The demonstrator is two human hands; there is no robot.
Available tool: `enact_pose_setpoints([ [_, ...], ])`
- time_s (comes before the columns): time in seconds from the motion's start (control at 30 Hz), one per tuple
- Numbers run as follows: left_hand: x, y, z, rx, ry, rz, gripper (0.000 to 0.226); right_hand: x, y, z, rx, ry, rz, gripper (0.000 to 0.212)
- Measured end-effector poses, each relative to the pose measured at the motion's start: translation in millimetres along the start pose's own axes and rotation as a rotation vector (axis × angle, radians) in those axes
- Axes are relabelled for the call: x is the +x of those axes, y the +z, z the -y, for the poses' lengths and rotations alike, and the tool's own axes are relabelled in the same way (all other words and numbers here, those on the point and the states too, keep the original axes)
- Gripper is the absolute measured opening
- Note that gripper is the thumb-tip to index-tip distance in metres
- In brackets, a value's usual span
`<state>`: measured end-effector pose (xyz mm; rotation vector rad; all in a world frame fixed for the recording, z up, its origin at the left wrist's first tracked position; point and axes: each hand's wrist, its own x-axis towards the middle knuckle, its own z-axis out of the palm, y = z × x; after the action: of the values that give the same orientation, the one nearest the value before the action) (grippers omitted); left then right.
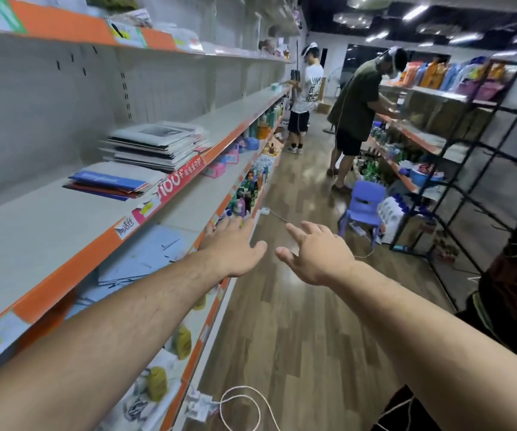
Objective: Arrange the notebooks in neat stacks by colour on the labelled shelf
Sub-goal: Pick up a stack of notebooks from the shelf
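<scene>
Extending left hand (234,248) and right hand (316,256) side by side, fingers spread, grasping nothing; showing blue-red notebook stack (111,183) and seemingly grey notebook stack (157,144) lying on shelf (33,237) at ten o'clock, well apart.

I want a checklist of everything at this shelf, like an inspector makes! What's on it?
Surface: grey shelf with an orange labelled edge, mostly bare.
Job's things: grey-and-white notebook stack, untidy; blue-and-red stack beside it, fanned out; pale blue notebooks one shelf down.
Clutter: bottles and blurry yellow items on lower shelves.
Hands: left hand and right hand open, fingers straight, holding nothing.
Cables: white cord looped on the floor.
Surroundings: person in a white shirt, person in a dark shirt, purple chair, black rack.
</scene>
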<state>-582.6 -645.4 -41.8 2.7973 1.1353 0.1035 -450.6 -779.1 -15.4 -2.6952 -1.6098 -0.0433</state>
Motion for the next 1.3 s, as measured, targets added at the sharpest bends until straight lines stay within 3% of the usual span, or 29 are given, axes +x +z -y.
enact_pose_setpoints([
  [0.23,97.2,6.7,-5.3,0.005,-0.035,0.001,0.072,110.7,15.0,-34.1,0.019,-0.064,0.017,0.075],
  [0.6,258.2,-1.0,-21.8,0.036,-0.286,-0.063,0.070,304.3,10.3,-104.5,0.054,-0.339,-0.020,0.073],
  [0.8,321.9,0.1,-27.3,0.019,-0.345,-0.026,0.073,379.0,13.6,-127.3,0.071,-0.395,0.029,0.074],
  [1.07,410.5,-3.6,13.3,0.030,-0.398,-0.018,0.071,488.3,20.6,-114.1,0.075,-0.467,0.027,0.073],
  [1.3,516.0,-18.9,84.8,0.100,-0.343,-0.139,0.067,612.4,10.2,-75.0,0.050,-0.492,-0.010,0.071],
])
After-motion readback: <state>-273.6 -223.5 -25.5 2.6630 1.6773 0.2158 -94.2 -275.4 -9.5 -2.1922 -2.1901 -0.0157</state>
